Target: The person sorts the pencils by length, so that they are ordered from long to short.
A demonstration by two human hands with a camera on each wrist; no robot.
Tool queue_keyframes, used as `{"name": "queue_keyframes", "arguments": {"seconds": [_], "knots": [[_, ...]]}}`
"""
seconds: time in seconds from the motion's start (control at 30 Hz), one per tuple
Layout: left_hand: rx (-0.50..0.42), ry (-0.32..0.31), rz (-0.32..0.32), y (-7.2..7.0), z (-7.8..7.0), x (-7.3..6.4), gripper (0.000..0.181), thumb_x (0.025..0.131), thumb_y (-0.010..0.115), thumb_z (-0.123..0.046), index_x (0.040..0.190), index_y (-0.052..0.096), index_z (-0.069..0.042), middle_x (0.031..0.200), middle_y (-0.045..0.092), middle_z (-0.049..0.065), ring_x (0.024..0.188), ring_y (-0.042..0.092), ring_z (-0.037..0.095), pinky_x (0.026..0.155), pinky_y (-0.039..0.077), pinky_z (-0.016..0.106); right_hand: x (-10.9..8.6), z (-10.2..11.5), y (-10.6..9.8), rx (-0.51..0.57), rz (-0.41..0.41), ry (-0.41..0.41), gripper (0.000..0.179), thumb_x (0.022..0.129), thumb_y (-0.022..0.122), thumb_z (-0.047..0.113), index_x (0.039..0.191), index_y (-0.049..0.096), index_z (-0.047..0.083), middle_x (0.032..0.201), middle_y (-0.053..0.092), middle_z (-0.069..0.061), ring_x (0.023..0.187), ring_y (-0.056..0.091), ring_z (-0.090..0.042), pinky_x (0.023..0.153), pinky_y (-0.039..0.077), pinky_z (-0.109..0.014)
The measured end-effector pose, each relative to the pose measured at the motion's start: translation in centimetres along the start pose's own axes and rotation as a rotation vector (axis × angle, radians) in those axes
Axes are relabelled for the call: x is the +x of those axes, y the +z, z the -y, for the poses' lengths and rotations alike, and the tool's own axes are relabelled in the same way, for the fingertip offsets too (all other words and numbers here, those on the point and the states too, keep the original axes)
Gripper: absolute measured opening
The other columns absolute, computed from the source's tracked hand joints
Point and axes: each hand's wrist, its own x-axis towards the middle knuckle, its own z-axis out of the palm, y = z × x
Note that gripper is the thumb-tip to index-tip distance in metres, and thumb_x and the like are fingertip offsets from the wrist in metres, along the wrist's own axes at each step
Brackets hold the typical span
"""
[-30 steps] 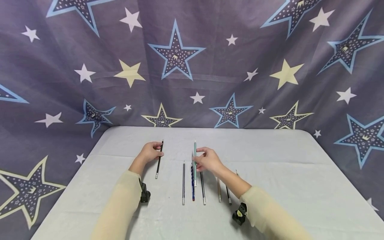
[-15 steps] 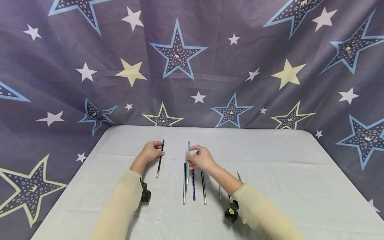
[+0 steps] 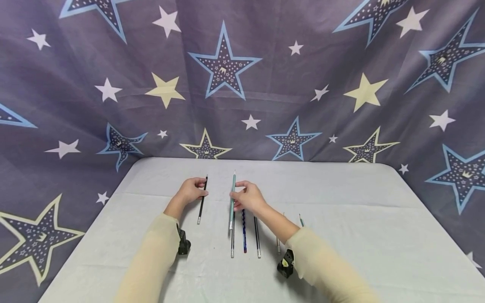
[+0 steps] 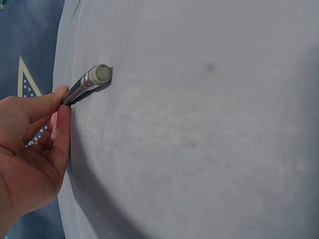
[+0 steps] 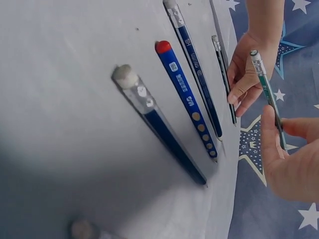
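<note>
My left hand (image 3: 191, 191) pinches a black pencil (image 3: 202, 206) between thumb and fingers at the left, its white eraser end toward me. In the left wrist view that pencil's eraser (image 4: 102, 73) lies close over the cloth. With thumb and fingers my right hand (image 3: 249, 198) holds a green pencil (image 3: 232, 202), tip pointing away. It overlaps a dark blue pencil (image 3: 233, 248) on the table in the head view. To the right lie a blue pencil with a red end and a row of dots (image 5: 187, 102) and another dark blue pencil (image 5: 167, 137).
White cloth covers the table (image 3: 379, 244). Further right, partly hidden by my right forearm, are a light brown pencil (image 3: 278, 246) and a teal pencil (image 3: 301, 220). A purple star-patterned curtain (image 3: 265, 84) hangs behind the table's far edge.
My right hand has carried the green pencil leftward, from over the blue dotted pencil to over the leftmost dark blue one. My left hand keeps the black pencil almost still.
</note>
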Motion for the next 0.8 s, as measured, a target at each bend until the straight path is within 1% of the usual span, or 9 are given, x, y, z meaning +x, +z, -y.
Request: {"name": "queue_keyframes", "arguments": {"seconds": [0.1, 0.33, 0.53, 0.8], "knots": [[0.001, 0.004, 0.001, -0.1, 0.0, -0.1, 0.053, 0.084, 0.065, 0.0, 0.134, 0.046, 0.002, 0.122, 0.052, 0.02, 0.106, 0.055, 0.028, 0.074, 0.059, 0.027, 0.1, -0.1, 0.4, 0.004, 0.008, -0.002, 0.045, 0.088, 0.06, 0.002, 0.129, 0.045, -0.004, 0.069, 0.056, -0.007, 0.046, 0.056, -0.011, 0.054, 0.06, -0.027], [0.002, 0.005, -0.004, -0.1, 0.1, -0.1, 0.052, 0.084, 0.065, 0.0, 0.133, 0.047, 0.002, 0.121, 0.052, 0.02, 0.103, 0.056, 0.027, 0.072, 0.059, 0.026, 0.6, -0.1, 1.5, -0.004, 0.005, 0.004, 0.045, 0.088, 0.061, 0.005, 0.129, 0.045, -0.003, 0.07, 0.057, -0.007, 0.049, 0.057, -0.011, 0.06, 0.061, -0.032], [-0.009, 0.009, 0.0, -0.1, 0.1, 0.0, 0.052, 0.084, 0.065, -0.002, 0.133, 0.048, 0.001, 0.119, 0.052, 0.018, 0.1, 0.056, 0.024, 0.072, 0.058, 0.025, 1.0, 0.0, 2.1, -0.034, -0.007, 0.005, 0.044, 0.088, 0.062, 0.006, 0.129, 0.047, -0.002, 0.068, 0.057, -0.006, 0.047, 0.058, -0.011, 0.057, 0.06, -0.029], [0.002, -0.008, -0.002, 0.0, -0.1, -0.1, 0.052, 0.084, 0.065, -0.002, 0.133, 0.047, 0.001, 0.122, 0.053, 0.019, 0.104, 0.055, 0.026, 0.075, 0.058, 0.026, 1.6, 0.2, 3.2, -0.055, -0.027, 0.003, 0.043, 0.088, 0.062, 0.008, 0.128, 0.048, 0.0, 0.068, 0.057, -0.005, 0.047, 0.058, -0.01, 0.055, 0.06, -0.027]]}}
